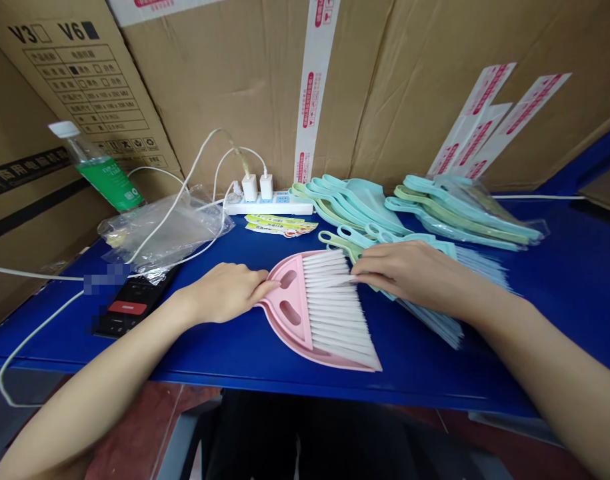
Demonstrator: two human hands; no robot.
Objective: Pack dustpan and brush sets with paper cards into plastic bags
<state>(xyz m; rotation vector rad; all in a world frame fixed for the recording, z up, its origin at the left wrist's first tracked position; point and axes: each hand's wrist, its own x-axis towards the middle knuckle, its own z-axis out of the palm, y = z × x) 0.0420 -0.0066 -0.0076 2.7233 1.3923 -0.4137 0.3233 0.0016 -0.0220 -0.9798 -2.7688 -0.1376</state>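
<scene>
My left hand (229,292) is closed round the handle end of a pink hand brush (297,301), which lies nested on a matching pink dustpan (281,337). The handles are mostly hidden under my fingers. White bristles (337,317) fan out to the right across the pan. At their upper part, my right hand (407,270) pinches a small tuft between thumb and fingers and draws it sideways. Beneath and behind that hand lie several blue and green hand brushes (437,323), partly covered by it.
Stacked blue and green dustpans (367,203) lie at the back, with another stack in clear plastic (465,213) to the right. A power strip (285,203), cables, plastic bag (165,223), phone (135,303) and bottle (107,177) stand left. Cardboard boxes (255,80) wall the back.
</scene>
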